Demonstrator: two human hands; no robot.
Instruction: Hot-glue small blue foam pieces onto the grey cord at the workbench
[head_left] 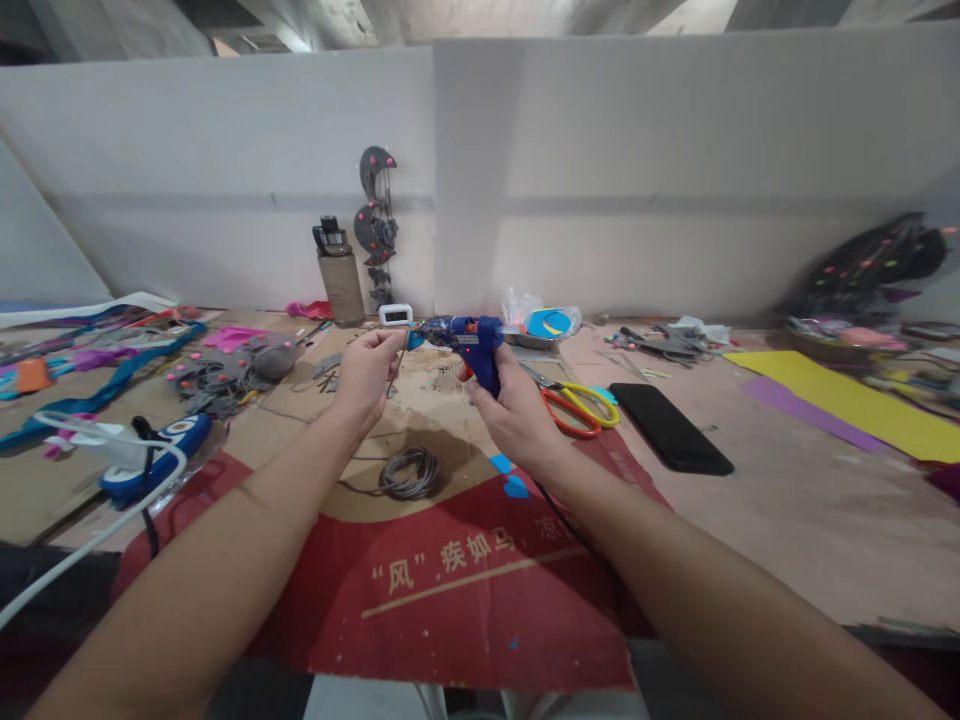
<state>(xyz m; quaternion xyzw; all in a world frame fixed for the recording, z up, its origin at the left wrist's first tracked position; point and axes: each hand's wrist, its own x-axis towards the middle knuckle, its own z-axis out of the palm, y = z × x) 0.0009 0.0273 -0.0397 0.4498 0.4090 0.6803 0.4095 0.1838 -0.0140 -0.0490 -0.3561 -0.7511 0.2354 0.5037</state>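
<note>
A blue hot glue gun (484, 345) is gripped in my right hand (517, 400), its nozzle pointing left. Fingers pinched, my left hand (367, 375) holds a small blue piece (415, 339) right at the nozzle tip. Whether nozzle and piece touch I cannot tell. A thin grey cord hangs from beside the left fingertips. Below the hands, a coil of grey cord (409, 473) lies on the red and brown cardboard (480, 620). Two blue paper hearts (515, 487) rest on the cardboard near my right wrist.
Scissors with red and yellow handles (577, 408) and a black phone (670, 427) lie to the right. A bottle (339, 275) and small white clock (395, 315) stand at the back. Left are a blue power strip (157, 460) and grey felt pieces (232, 370); yellow sheet (847, 395) far right.
</note>
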